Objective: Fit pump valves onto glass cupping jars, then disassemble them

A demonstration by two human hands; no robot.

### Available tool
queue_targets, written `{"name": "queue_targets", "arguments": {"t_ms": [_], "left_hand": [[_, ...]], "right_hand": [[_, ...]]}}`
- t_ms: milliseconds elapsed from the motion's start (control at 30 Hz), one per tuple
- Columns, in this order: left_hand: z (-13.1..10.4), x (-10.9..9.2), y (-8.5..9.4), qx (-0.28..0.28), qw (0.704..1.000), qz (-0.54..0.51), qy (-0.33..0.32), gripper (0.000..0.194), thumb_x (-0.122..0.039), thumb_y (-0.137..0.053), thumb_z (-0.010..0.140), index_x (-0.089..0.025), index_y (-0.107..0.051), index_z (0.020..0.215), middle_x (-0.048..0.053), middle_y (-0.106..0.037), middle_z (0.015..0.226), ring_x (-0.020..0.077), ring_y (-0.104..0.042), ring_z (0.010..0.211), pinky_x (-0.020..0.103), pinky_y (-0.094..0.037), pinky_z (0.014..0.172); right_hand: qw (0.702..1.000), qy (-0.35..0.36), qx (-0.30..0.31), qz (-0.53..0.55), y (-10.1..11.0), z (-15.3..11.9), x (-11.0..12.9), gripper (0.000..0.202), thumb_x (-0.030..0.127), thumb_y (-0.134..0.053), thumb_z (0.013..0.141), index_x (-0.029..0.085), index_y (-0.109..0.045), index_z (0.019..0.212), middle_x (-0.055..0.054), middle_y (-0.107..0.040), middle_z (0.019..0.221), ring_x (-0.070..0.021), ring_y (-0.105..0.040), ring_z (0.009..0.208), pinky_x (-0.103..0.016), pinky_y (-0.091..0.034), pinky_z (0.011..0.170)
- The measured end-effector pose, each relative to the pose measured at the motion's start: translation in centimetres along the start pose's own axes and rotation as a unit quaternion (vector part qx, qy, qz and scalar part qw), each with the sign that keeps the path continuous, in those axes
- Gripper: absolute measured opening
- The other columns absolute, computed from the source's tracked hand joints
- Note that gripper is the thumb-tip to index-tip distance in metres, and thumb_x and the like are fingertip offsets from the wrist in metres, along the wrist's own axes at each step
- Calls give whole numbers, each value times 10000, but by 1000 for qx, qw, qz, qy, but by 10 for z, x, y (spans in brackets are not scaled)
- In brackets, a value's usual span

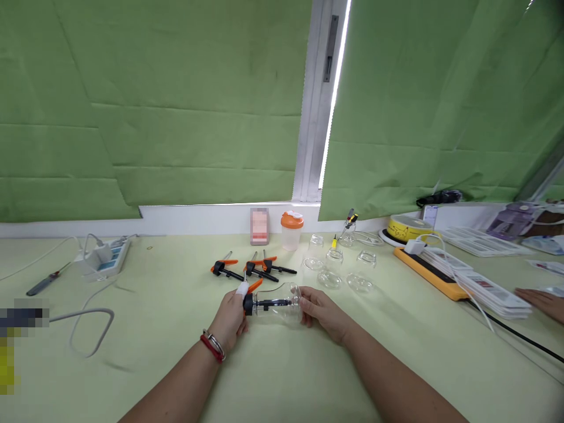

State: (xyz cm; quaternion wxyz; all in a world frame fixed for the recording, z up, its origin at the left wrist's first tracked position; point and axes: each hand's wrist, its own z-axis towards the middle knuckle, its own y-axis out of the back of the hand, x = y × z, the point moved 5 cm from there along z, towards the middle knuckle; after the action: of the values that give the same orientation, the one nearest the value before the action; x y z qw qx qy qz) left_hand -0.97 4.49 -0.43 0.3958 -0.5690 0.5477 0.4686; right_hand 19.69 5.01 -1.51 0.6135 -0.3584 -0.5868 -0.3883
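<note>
Between my hands a clear glass bottle (288, 296) lies on its side above the table, its base toward the right. My right hand (324, 312) is closed around the base end. At the neck, my left hand (230, 320) grips a black spray head (248, 305) with an orange lever and a white part on top. The head's black tube reaches inside the bottle; I cannot tell whether it is screwed tight. Just beyond my hands lie three more black spray heads (227, 270) with orange levers. Several clear glass bottles (329, 276) stand to the right.
Behind stand a cup with an orange lid (292, 230) and a small upright card (259, 227). Left are a power strip (115, 258) and a screwdriver (46, 282). Right are an orange power strip (432, 276), stacked white trays (480, 282) and another person's hand (541, 302).
</note>
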Motion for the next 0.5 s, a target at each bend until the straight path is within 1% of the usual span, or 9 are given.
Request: {"name": "queue_targets", "arguments": {"t_ms": [133, 233, 367, 500], "left_hand": [[-1, -1, 0, -2, 1000, 4, 0, 397, -532, -370, 836, -232, -378, 576, -104, -257, 359, 77, -213, 259, 225, -301, 325], [-2, -2, -1, -1, 1000, 6, 2, 389, -519, -369, 840, -228, -399, 585, -104, -265, 362, 76, -210, 258, 222, -294, 324], [-2, -1, -1, 3, 1000, 4, 1, 382, -505, -377, 843, -233, -365, 575, -106, -251, 357, 77, -214, 260, 219, -295, 329], [-1, 1, -1, 5, 1000, 3, 1, 363, -484, -384, 847, -233, -366, 586, -111, -234, 355, 78, -215, 259, 214, -287, 330]], "right_hand": [[1000, -12, -8, -13, 1, 1, -3, 437, 562, -552, 794, 151, -563, 944, 18, -516, 605, -103, -498, 537, -218, -352, 485], [1000, -17, -13, -19, 1, 1, -4, 439, 585, -533, 794, 157, -558, 889, 19, -520, 587, -104, -491, 525, -215, -345, 476], [999, -18, -17, -29, 0, 0, -2, 457, 611, -492, 804, 161, -562, 825, 18, -520, 553, -97, -462, 489, -212, -328, 461], [999, -27, -23, -39, 1, 1, -5, 506, 646, -454, 802, 154, -572, 800, 6, -543, 568, -90, -451, 461, -208, -331, 443]]}}
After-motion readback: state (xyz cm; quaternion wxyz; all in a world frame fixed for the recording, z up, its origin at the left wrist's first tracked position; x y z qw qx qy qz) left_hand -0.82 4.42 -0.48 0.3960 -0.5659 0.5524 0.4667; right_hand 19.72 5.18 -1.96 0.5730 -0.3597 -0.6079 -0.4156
